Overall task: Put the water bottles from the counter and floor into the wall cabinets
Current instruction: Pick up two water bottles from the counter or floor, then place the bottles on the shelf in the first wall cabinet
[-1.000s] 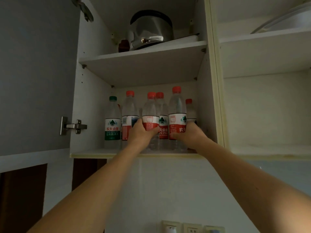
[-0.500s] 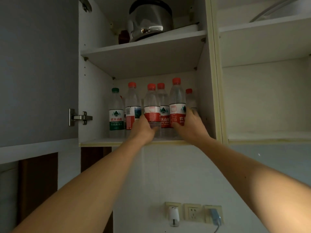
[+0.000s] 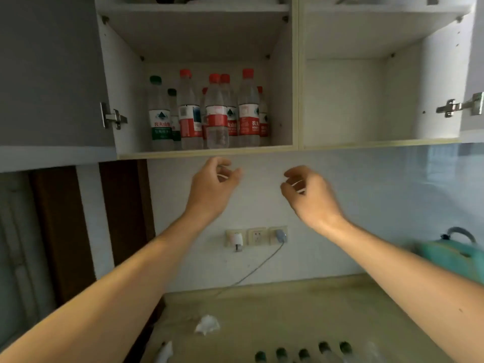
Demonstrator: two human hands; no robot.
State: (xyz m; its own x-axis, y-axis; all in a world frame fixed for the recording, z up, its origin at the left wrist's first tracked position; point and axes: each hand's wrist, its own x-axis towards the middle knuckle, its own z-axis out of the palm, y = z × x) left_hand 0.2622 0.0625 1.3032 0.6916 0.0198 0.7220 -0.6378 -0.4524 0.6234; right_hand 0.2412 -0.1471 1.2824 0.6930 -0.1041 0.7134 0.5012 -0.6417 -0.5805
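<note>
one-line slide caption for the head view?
Both empty hands hang below the cabinet of bottles.

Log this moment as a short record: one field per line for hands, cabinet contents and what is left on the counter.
left hand: below the cabinet shelf, fingers loosely curled, holding nothing
right hand: same, holding nothing
left cabinet: red-capped bottles and green-capped bottles upright on the lower shelf
right cabinet: lower shelf shows no bottles
counter: row of green bottle caps at the bottom edge
</note>
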